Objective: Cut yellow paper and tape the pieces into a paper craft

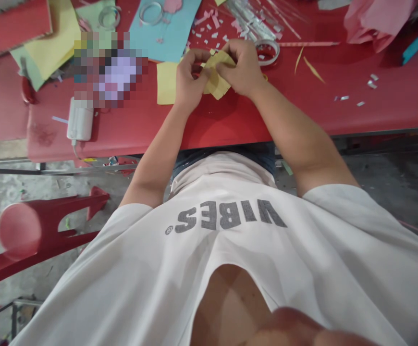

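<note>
Both hands meet over the red table, pinching one piece of yellow paper point(219, 86) that looks creased and cut to petal-like edges. My left hand point(190, 81) grips its left side between thumb and fingers. On the right side, my right hand point(244, 69) presses its thumb on the paper with fingers curled behind. A flat yellow paper square point(165, 84) lies beside my left hand, partly under it. Just beyond my right hand rests a roll of clear tape point(276, 52). The fingertips behind the paper are hidden.
A blue sheet point(169, 33) bears another tape roll point(151, 13). Small paper scraps point(212, 29) scatter at the back. A white power bank point(80, 119) with a cable sits left. Further right are a pencil point(313, 44), yellow strips point(313, 69) and pink paper point(378, 21). A red chair point(21, 230) stands below left.
</note>
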Action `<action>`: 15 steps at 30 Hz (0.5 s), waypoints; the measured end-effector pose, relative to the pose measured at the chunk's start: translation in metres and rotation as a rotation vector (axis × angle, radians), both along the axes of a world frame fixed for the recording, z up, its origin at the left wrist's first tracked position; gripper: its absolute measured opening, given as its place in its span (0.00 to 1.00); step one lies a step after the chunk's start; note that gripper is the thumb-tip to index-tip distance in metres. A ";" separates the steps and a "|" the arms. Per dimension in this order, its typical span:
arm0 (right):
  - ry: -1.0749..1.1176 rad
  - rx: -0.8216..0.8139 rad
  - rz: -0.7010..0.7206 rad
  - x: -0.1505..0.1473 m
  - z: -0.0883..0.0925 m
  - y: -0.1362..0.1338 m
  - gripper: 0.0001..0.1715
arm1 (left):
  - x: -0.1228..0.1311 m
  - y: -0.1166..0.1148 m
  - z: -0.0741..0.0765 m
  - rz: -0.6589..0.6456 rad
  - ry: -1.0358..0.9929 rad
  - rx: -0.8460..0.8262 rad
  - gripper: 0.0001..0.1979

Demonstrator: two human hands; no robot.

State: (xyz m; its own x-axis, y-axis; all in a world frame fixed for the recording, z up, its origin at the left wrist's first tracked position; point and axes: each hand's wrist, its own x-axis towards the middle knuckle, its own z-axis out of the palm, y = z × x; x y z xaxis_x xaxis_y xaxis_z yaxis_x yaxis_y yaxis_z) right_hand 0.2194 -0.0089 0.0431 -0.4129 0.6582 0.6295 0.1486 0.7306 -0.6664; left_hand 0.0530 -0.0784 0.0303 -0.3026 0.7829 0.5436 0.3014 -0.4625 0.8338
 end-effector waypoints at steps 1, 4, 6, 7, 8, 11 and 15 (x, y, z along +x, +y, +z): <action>-0.005 0.003 -0.007 0.000 0.000 0.000 0.22 | 0.001 -0.001 0.001 -0.029 -0.018 0.018 0.18; -0.026 0.014 -0.029 -0.001 0.000 0.000 0.22 | -0.002 0.000 0.001 -0.066 -0.045 0.083 0.24; -0.038 0.023 -0.035 0.000 0.001 -0.001 0.23 | -0.006 0.002 -0.002 -0.036 -0.005 0.046 0.17; -0.042 0.029 -0.037 0.000 0.002 -0.002 0.23 | -0.008 0.003 -0.004 -0.016 0.015 0.015 0.14; -0.046 0.036 -0.038 0.000 0.002 -0.002 0.23 | -0.009 0.003 -0.005 0.001 0.029 -0.011 0.11; -0.053 0.056 -0.031 0.001 0.002 -0.004 0.23 | -0.011 0.002 -0.006 0.021 0.042 -0.052 0.11; -0.046 0.077 -0.008 0.002 0.002 -0.004 0.23 | -0.008 -0.004 -0.002 0.014 0.048 -0.074 0.11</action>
State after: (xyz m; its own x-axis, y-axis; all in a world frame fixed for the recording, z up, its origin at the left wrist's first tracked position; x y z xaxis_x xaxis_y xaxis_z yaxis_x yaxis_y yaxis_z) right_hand 0.2212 -0.0127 0.0446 -0.4379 0.6116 0.6589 0.1838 0.7783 -0.6003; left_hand 0.0448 -0.0821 0.0281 -0.2888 0.8174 0.4985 0.3481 -0.3954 0.8500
